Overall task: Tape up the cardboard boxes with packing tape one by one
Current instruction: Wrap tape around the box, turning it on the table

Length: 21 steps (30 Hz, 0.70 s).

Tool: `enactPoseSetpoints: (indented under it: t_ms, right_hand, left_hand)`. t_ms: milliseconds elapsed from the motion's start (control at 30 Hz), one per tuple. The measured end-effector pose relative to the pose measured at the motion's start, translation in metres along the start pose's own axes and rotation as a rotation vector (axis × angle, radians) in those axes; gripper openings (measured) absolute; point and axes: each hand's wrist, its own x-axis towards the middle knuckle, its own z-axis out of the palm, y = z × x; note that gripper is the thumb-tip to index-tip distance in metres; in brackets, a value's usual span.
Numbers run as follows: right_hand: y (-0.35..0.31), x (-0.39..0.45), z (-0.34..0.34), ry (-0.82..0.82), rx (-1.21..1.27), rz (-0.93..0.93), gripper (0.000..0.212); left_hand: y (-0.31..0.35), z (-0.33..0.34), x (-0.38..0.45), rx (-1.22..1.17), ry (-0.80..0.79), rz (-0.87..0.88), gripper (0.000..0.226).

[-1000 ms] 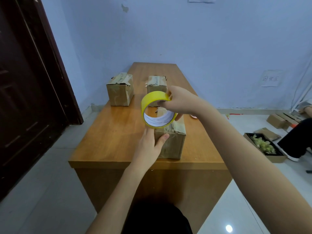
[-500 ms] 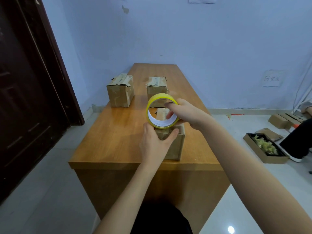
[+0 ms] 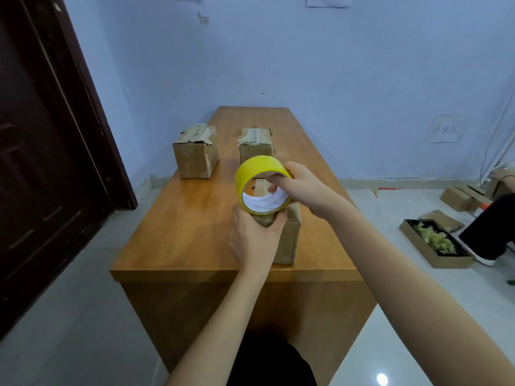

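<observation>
The right hand (image 3: 303, 188) gripped the yellow tape roll (image 3: 259, 174), thumb inside its core, just above the nearest cardboard box (image 3: 289, 235) at the counter's (image 3: 181, 218) near edge. The left hand (image 3: 255, 238) grasped that box's near end. Two more boxes (image 3: 195, 154) stood mid-counter.

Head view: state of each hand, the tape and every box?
Right hand: holds the tape roll, fingers through its core.
Left hand: grips the near box's front edge.
Tape roll: lifted above near box.
Near box: flaps closed.
Two far boxes: closed, taped on top.
</observation>
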Motion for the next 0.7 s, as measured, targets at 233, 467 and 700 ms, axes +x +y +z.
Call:
enactPoseSetpoints:
  t_ms: [233, 467, 700]
  right_hand:
    - [-0.002, -0.005, -0.011, 0.040, -0.193, 0.026, 0.032]
    - [0.015, -0.013, -0.017, 0.029, -0.166, 0.005, 0.018]
    - [0.017, -0.015, -0.016, 0.102, -0.496, -0.013, 0.008]
  left_hand:
    - [-0.003, -0.011, 0.003, 0.377, -0.004, 0.158, 0.069]
    - [-0.019, -0.035, -0.004, 0.540, -0.168, 0.598, 0.068]
    - [-0.029, -0.038, 0.000, 0.443, -0.109, 0.696, 0.044]
